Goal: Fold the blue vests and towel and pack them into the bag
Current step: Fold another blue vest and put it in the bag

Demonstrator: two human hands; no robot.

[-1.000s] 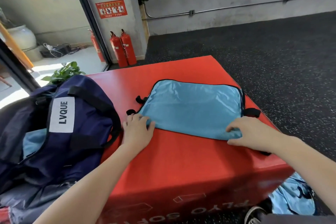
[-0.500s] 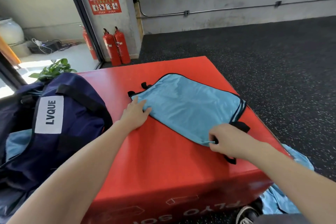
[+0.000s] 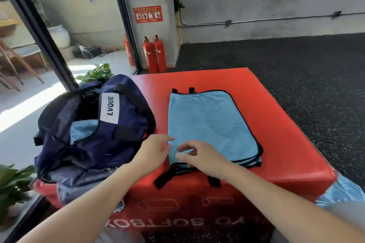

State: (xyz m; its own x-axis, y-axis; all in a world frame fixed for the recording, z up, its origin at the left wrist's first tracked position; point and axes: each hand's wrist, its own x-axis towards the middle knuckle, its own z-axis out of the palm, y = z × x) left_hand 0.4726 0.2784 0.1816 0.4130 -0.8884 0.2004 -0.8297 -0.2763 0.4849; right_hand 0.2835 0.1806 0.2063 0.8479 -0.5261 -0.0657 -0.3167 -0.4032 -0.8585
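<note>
A light blue vest [image 3: 211, 124] with black trim lies folded into a narrow rectangle on the red soft box [image 3: 286, 134], its black straps hanging over the box's near edge. My left hand [image 3: 154, 152] hovers at the vest's near left corner with loose fingers. My right hand [image 3: 199, 156] is at the near edge, fingers loosely curled just above the fabric; whether it grips the cloth is unclear. A navy bag [image 3: 88, 134] labelled LVQUE stands open at the box's left, with light blue fabric [image 3: 83, 130] inside.
More light blue cloth [image 3: 343, 191] lies on the floor by the box's right corner. Two red fire extinguishers [image 3: 155, 54] stand at the far wall. Plants [image 3: 11, 185] sit at the left. Dark speckled flooring [image 3: 296, 55] stretches to the right.
The vest has been folded over from right to left into a narrower stack. My right hand came across to the near left edge, beside my left hand, and the view shifted.
</note>
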